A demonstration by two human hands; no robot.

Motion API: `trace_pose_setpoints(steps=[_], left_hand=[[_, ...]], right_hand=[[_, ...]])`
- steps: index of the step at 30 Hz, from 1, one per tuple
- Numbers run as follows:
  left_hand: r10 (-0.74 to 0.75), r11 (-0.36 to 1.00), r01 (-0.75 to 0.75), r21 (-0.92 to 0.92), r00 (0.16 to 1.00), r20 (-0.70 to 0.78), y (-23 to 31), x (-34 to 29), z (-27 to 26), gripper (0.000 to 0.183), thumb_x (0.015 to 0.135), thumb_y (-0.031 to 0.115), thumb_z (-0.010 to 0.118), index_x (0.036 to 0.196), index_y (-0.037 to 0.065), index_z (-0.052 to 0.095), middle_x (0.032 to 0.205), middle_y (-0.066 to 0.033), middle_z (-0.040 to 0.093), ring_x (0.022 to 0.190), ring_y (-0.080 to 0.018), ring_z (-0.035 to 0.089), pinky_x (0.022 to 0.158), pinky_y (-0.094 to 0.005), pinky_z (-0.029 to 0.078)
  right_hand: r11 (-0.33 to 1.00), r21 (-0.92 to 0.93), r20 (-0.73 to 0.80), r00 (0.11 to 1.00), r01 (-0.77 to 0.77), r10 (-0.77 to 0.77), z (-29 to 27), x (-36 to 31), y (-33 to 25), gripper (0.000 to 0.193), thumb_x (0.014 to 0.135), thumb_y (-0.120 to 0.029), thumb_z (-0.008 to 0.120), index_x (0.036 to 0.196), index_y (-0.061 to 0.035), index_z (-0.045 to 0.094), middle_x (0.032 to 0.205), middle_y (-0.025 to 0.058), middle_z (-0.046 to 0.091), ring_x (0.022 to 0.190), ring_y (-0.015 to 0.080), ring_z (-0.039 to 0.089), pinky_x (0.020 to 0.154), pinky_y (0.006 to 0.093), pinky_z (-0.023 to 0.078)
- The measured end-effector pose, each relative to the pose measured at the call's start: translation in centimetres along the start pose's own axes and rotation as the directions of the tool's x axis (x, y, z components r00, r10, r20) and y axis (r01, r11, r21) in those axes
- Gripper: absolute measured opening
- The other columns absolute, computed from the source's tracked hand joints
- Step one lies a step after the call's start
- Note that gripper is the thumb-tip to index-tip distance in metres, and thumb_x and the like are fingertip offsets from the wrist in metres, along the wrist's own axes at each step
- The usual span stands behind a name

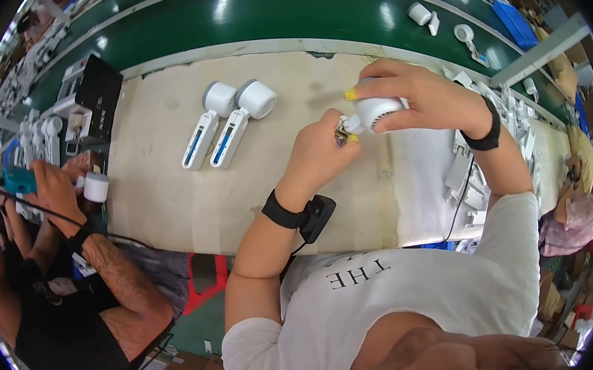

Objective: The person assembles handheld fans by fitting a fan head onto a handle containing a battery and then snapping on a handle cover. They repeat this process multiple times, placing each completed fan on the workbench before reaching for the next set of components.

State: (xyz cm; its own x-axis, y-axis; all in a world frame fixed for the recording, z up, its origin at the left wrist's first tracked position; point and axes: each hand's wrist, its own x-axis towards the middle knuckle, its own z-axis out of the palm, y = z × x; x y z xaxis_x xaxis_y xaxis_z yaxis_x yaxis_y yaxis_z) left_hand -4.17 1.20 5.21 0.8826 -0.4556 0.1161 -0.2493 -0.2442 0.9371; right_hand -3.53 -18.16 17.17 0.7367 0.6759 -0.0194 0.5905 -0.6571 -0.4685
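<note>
My right hand (438, 96) is closed around the round white head of a handheld fan (379, 109), thumb below and fingers over the top. From its left side the short neck points toward my left hand (318, 153). My left fingers are closed on the neck's end, where a small metallic-looking part shows; its details are too small to make out. Yellow covers sit on some fingertips. Left of my hands, two white handheld fans lie side by side on the table, a left fan (201, 138) and a right fan (237, 126), each with a blue strip along its handle.
White plastic parts (461, 176) are piled at the table's right side. Beyond the table (170, 204) runs a green conveyor (280, 19) carrying a few white fan parts. A black box (104, 96) stands at the left edge. A co-worker's hand (58, 190) holds a teal tool nearby.
</note>
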Motion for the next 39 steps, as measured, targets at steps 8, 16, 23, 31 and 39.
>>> trace_pose_setpoints(steps=[8, 16, 23, 31, 39], left_hand=[[-0.028, 0.977, 0.059, -0.203, 0.988, 0.154, -0.5, 0.4, 0.7, 0.024, 0.078, 0.015, 0.060, 0.094, 0.000, 0.052, 0.070, -0.0090, 0.059, 0.060, -0.0151, 0.056, 0.054, -0.0292, 0.044], [0.010, 0.647, 0.098, -0.756, 0.991, 0.137, 0.4, 0.4, 0.8, 0.025, 0.088, 0.018, 0.054, 0.103, -0.001, 0.053, 0.089, -0.0147, 0.063, 0.074, -0.0187, 0.062, 0.069, -0.0297, 0.050], [-0.026, 0.507, 0.056, -0.860, 0.998, 0.049, -1.0, 1.0, -0.6, 0.033, 0.090, 0.023, 0.050, 0.113, -0.002, 0.049, 0.103, -0.0199, 0.061, 0.088, -0.0243, 0.063, 0.076, -0.0323, 0.051], [-0.102, 0.494, 0.101, -0.864, 0.993, 0.057, -1.2, 1.1, 0.3, 0.032, 0.091, 0.020, 0.049, 0.117, 0.001, 0.047, 0.108, -0.0180, 0.060, 0.088, -0.0212, 0.064, 0.052, -0.0193, 0.047], [-0.075, 0.537, 0.076, -0.840, 0.996, 0.042, -1.5, 1.4, -0.3, 0.031, 0.091, 0.018, 0.051, 0.118, 0.002, 0.048, 0.113, -0.0124, 0.059, 0.096, -0.0199, 0.062, 0.055, -0.0206, 0.050]], right_hand=[[0.996, 0.087, 0.013, 0.999, 0.033, -0.034, 0.8, 0.0, 2.9, 0.051, 0.078, -0.031, 0.066, 0.121, -0.0068, 0.051, 0.113, 0.0122, 0.051, 0.098, 0.0285, 0.052, 0.082, 0.0326, 0.043], [0.939, 0.184, -0.168, 0.932, -0.291, 0.322, -1.1, -8.0, 5.1, 0.040, 0.082, -0.024, 0.061, 0.117, -0.0060, 0.053, 0.105, 0.0102, 0.059, 0.097, 0.0256, 0.055, 0.080, 0.0323, 0.044], [0.678, -0.688, -0.171, 0.966, -0.258, 0.193, 3.6, -17.7, 13.3, 0.026, 0.072, -0.004, 0.058, 0.097, -0.0111, 0.061, 0.113, 0.0059, 0.057, 0.115, 0.0253, 0.047, 0.091, 0.0356, 0.042], [0.763, -0.636, 0.021, 0.986, -0.114, 0.165, 3.9, -17.7, 13.2, 0.031, 0.064, -0.001, 0.060, 0.093, -0.0110, 0.059, 0.116, 0.0049, 0.054, 0.120, 0.0270, 0.042, 0.099, 0.0402, 0.035], [0.843, -0.455, -0.099, 0.957, -0.289, 0.274, 3.4, -15.6, 12.4, 0.041, 0.064, -0.003, 0.061, 0.104, -0.0075, 0.055, 0.115, 0.0104, 0.053, 0.116, 0.0285, 0.044, 0.100, 0.0384, 0.033]])
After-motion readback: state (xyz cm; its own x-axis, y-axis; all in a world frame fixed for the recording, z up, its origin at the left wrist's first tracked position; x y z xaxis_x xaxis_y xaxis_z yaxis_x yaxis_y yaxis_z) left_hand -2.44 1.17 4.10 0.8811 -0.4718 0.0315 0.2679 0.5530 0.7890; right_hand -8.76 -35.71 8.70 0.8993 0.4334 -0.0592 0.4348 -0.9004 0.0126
